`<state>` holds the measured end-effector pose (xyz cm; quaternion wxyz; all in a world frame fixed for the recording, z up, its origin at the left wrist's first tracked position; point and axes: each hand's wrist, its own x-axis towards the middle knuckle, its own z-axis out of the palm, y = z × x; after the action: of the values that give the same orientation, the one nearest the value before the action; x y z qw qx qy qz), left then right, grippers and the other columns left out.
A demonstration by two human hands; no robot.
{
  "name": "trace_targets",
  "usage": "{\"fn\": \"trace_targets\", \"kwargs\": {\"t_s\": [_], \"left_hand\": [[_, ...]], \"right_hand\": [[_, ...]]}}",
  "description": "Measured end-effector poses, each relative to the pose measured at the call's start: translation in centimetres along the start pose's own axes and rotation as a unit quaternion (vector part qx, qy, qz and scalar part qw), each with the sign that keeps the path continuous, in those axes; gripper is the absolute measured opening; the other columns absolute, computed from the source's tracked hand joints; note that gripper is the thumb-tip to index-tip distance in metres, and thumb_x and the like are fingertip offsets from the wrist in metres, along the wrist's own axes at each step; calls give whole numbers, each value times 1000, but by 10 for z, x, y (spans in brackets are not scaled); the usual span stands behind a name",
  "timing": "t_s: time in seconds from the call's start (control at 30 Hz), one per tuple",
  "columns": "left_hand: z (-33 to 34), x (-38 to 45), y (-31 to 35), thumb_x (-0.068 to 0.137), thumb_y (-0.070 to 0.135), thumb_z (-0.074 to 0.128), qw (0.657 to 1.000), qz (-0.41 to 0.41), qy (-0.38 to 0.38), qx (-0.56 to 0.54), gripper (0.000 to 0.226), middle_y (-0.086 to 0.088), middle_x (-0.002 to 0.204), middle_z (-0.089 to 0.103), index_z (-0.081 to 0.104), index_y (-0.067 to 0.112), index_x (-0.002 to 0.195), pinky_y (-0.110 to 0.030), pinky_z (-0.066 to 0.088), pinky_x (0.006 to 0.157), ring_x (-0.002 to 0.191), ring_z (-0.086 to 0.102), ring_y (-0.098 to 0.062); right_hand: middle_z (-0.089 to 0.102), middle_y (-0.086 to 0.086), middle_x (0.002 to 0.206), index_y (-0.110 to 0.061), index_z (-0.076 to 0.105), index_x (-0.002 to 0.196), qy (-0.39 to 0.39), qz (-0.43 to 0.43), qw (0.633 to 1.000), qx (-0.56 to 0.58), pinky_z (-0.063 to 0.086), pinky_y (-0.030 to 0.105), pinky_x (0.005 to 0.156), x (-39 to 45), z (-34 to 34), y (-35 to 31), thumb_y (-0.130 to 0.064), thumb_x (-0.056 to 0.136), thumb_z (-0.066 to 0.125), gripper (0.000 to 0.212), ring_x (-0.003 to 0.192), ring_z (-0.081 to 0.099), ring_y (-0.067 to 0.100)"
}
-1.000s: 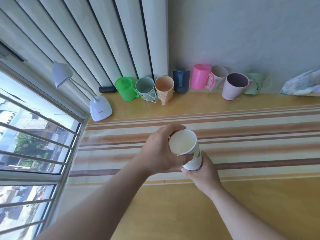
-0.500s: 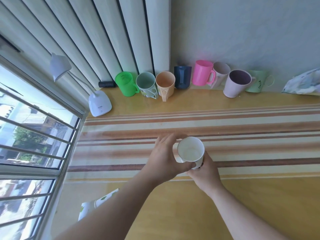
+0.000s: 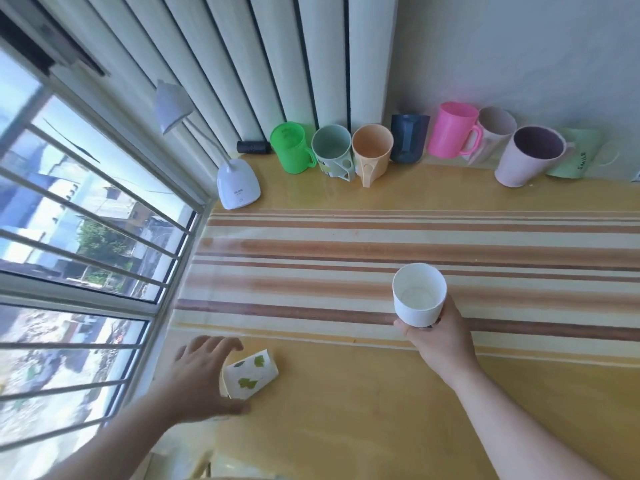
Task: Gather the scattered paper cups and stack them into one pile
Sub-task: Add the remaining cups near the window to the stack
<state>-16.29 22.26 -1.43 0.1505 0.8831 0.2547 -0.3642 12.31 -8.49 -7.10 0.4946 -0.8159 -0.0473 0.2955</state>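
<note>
My right hand [image 3: 438, 336] grips a white paper cup stack [image 3: 419, 295] from below, mouth up, above the striped cloth. A single paper cup with green leaf prints [image 3: 250, 373] lies on its side on the yellow table near the window. My left hand [image 3: 202, 375] is spread open around the left end of that cup, fingers apart, just at it or touching it; no grip is closed on it.
A row of plastic mugs stands along the back wall, among them a green mug [image 3: 291, 147] and a pink mug [image 3: 453, 130]. A white desk lamp [image 3: 238, 183] stands at the back left. The barred window [image 3: 79, 237] borders the table's left side.
My left hand let go of the held cups and moved down and left to the leaf-print cup. My right hand keeps the white cups and shifted right. The view tilted down.
</note>
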Motion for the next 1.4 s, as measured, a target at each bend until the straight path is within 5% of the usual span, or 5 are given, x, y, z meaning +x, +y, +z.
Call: {"fn": "trace_targets", "kwargs": {"t_s": [0.2,0.33,0.8,1.13,1.4], "left_hand": [[46,3,0,59,79,73,993,40,106,-9,85,10,119,73,42,37,126,-46,50,98,123,67,-30],[13,23,29,69,66,71,979,42,167,-112,71,10,133,64,55,35,131,-39,49,104,126,62,-24],[-133,35,195,68,41,87,785,229,225,-530,70,4,129,72,60,50,132,-42,60,101,120,69,-22],[-106,52,230,72,16,96,855,257,219,-394,79,16,121,54,64,34,143,-16,49,102,125,52,-7],[-83,56,213,67,58,98,885,216,171,-376,109,18,132,41,41,48,159,-24,43,110,123,44,8]], "right_hand": [[71,-22,114,-53,57,108,4,-10,1000,-11,50,24,76,-1,1,-4,-19,74,97,63,105,65,-6],[72,-21,115,-54,58,108,4,-13,1000,-11,51,25,77,-1,1,-5,-18,74,97,63,103,66,-8],[70,-32,109,-69,57,102,12,-35,999,-13,58,32,82,-6,2,-11,-19,73,95,69,99,67,-7],[72,-30,105,-64,60,99,2,-41,999,-10,52,24,73,-7,-1,-14,-11,74,90,66,95,69,-4],[73,-27,108,-60,60,106,-1,-41,999,-16,58,30,80,-5,0,-10,-14,76,87,62,99,69,-2]]}}
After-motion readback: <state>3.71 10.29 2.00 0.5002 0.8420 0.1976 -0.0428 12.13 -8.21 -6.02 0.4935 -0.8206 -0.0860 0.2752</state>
